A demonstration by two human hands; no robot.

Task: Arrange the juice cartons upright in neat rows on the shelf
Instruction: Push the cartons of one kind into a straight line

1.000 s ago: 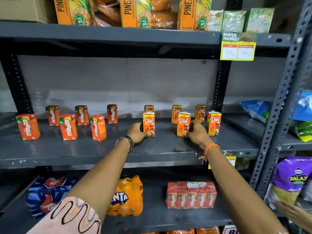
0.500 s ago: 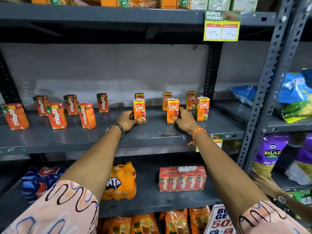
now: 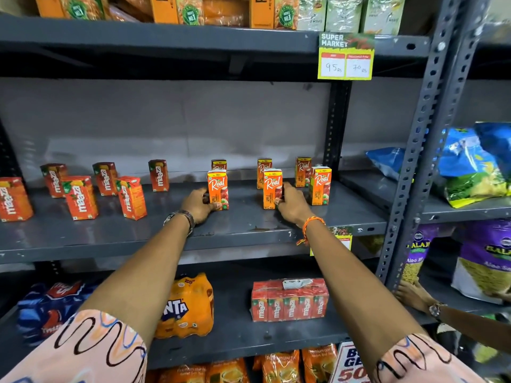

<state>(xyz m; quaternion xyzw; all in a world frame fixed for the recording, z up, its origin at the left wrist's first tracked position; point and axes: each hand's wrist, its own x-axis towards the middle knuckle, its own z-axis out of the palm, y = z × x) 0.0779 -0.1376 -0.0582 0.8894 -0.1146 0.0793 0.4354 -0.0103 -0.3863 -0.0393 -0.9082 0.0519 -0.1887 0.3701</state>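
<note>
Fingers of the left hand (image 3: 197, 203) wrap the lower edge of an upright Real apple juice carton (image 3: 218, 189), while the right hand (image 3: 292, 203) grips a second Real carton (image 3: 272, 188) just beside it on the scuffed grey metal shelf (image 3: 166, 230). Left of the fingers, glossy rectangular Maaza cartons (image 3: 80, 197) stand in loose rows.

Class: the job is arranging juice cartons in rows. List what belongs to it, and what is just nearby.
Belongs: Real cartons, Maaza cartons, shelf, left hand, right hand.
Nearby: Fanta pack, price tag, snack bags.
</note>
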